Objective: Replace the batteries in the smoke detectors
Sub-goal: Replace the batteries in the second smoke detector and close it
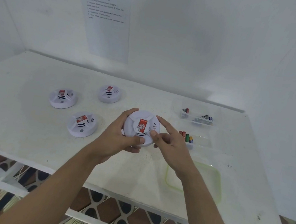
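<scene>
Held detector: you hold the round white plastic smoke detector (pixel 141 128), red label up, just over the middle of the white worktop (pixel 25 132).
Left hand: your left hand (pixel 118 136) curls round its left rim, thumb on the face.
Right hand: your right hand (pixel 169 143) pinches the right rim, forefinger along the far edge.
Open room: bare surface runs along the front edge, left of your arms.
Left half: three more white detectors (pixel 82 124) sit apart from one another.
Right edge: two clear battery trays (pixel 196 115) lie toward the back, and a pale green-rimmed tray (pixel 215 181) sits at the front.
Writing: the label print and the wall sheet (pixel 107 19) are too blurred to read.
</scene>
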`<act>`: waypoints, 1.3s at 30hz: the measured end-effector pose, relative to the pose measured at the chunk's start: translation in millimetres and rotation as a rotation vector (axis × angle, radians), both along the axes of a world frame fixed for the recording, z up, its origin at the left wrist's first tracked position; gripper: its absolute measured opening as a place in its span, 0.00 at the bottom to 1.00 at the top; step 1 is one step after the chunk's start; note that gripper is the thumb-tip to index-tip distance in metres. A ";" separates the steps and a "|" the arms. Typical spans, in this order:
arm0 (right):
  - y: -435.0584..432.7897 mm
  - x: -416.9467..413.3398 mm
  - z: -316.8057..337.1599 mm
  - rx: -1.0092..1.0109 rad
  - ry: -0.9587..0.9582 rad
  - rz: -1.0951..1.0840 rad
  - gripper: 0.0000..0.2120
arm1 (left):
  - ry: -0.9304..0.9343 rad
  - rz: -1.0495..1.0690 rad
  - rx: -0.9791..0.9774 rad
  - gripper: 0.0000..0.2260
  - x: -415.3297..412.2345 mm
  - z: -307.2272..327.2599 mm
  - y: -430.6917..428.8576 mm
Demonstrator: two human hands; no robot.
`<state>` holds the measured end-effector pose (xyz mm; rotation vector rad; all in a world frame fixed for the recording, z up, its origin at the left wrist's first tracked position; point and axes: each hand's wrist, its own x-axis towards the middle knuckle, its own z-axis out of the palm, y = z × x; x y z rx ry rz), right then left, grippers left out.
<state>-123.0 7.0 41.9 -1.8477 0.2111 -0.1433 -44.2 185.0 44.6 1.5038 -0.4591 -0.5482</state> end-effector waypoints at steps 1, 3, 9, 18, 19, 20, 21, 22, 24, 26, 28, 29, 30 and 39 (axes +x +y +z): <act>0.1 -0.1 0.2 -0.005 0.002 0.002 0.25 | 0.002 -0.001 0.006 0.35 -0.3 0.2 0.2; 0.1 0.1 0.2 -0.009 0.002 0.007 0.25 | 0.003 -0.002 0.012 0.35 -0.8 -0.4 0.8; -0.5 -2.4 -0.5 -0.010 0.012 0.013 0.25 | -0.012 0.006 0.024 0.34 -3.3 0.0 1.1; -1.0 -3.8 1.1 -0.007 0.017 0.004 0.25 | -0.022 0.009 0.022 0.34 -3.6 -0.2 0.5; -1.1 -3.9 1.1 -0.009 0.016 0.003 0.25 | -0.022 0.010 0.023 0.34 -3.7 0.0 0.4; -1.0 -4.0 1.3 -0.012 0.014 0.004 0.25 | -0.022 0.012 0.022 0.34 -4.0 0.2 0.2; -1.1 -3.9 1.2 -0.015 0.011 0.004 0.25 | -0.024 0.013 0.022 0.34 -4.1 0.6 -0.1; -1.3 -3.6 1.1 -0.017 0.009 0.006 0.25 | -0.026 0.015 0.024 0.33 -4.1 0.7 -0.2; -1.7 -3.2 0.2 -0.014 0.005 0.007 0.24 | -0.026 0.017 0.027 0.33 -4.0 0.5 -0.2; -2.0 -2.8 -0.6 -0.016 0.009 0.008 0.24 | -0.026 0.016 0.031 0.33 -3.4 0.1 -0.1; -2.0 -2.3 -0.7 -0.024 0.015 0.012 0.25 | -0.031 0.013 0.042 0.34 -2.7 0.1 -0.3; -2.1 -2.3 -0.4 -0.026 0.016 0.015 0.25 | -0.030 0.010 0.042 0.34 -2.3 0.0 -0.5; -2.1 -2.1 -0.1 -0.026 0.016 0.017 0.25 | -0.029 0.008 0.043 0.34 -2.1 -0.1 -0.5; -2.6 -0.8 -1.0 -0.017 0.016 0.019 0.25 | -0.044 0.004 0.058 0.35 -0.8 -0.7 -0.2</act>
